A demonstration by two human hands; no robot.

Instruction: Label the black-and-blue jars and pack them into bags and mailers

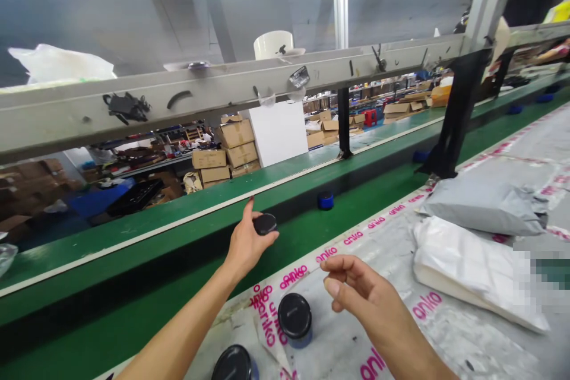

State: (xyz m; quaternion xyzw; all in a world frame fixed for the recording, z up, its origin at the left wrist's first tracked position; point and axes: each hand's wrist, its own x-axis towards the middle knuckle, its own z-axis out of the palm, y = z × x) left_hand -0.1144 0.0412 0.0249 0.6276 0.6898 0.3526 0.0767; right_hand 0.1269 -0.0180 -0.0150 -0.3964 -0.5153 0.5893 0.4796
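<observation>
My left hand (246, 241) reaches out over the green conveyor belt. Its thumb and fingers grip a small round black-topped container (265, 224), whose lower part is mostly hidden. My right hand (356, 285) hangs above the plastic-covered table with loosely curled fingers and nothing between them. Just left of it, a blue container with a black lid (294, 316) stands upright on the table. Another black-lidded container (232, 363) is at the bottom edge, partly cut off. Farther along the belt sits a blue container (325, 200) with a dark top.
More blue containers (421, 157) lie farther along the belt. A grey plastic bag (483, 205) and a white packet (472, 270) rest on the table at right. A black post (458, 116) and a grey overhead rail (222, 92) frame the belt. Cardboard boxes (238, 133) are stacked beyond.
</observation>
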